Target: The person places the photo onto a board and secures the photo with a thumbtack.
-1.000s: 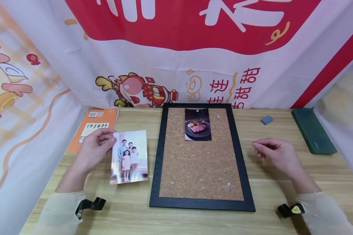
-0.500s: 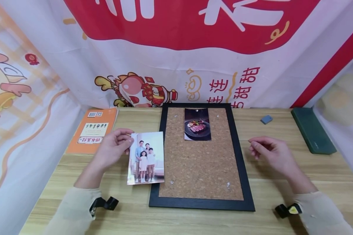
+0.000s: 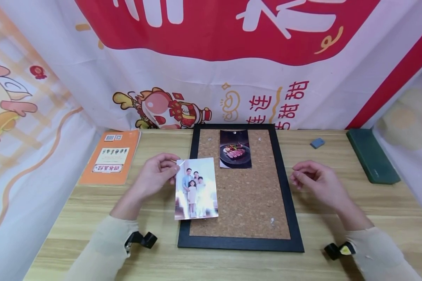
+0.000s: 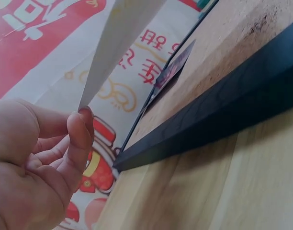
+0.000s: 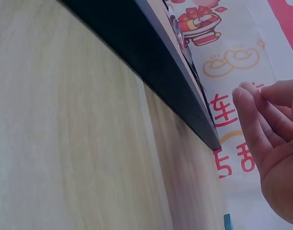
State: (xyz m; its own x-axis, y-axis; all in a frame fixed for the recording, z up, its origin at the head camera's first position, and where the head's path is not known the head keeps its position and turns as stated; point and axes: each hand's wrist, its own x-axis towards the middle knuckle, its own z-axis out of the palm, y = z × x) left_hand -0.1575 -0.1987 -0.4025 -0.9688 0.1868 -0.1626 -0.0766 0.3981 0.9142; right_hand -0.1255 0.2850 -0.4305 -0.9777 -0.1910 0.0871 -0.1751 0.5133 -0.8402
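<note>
Over the left half of the board (image 3: 249, 199), partly across its frame and partly across cork: the portrait (image 3: 196, 191), upright as seen from the head, with four standing people and bright glare on the lower part. Seen nearly edge-on in the left wrist view, tilted and raised clear of the board. Pinched near its upper left corner between thumb and bent fingers of the left hand (image 3: 159, 173), just left of the board. Just right of the board, raised above the table: the right hand (image 3: 318, 183), with fingers loosely bent, thumb and fingertips only narrowly apart. At the top middle of the board, lying against the cork: the steak print (image 3: 235, 150), with a shiny spot at its upper edge. Near the board's upper corners and lower right corner, more shiny bits (image 3: 260, 139), too small to make out. Left of the board, well apart: the orange book (image 3: 109, 156). Right of the board's upper end: the blue block (image 3: 317, 143), then, farther out, the green case (image 3: 374, 156). Under the board, the wooden table (image 3: 232, 265); behind it, the printed cloth (image 3: 211, 43).
</note>
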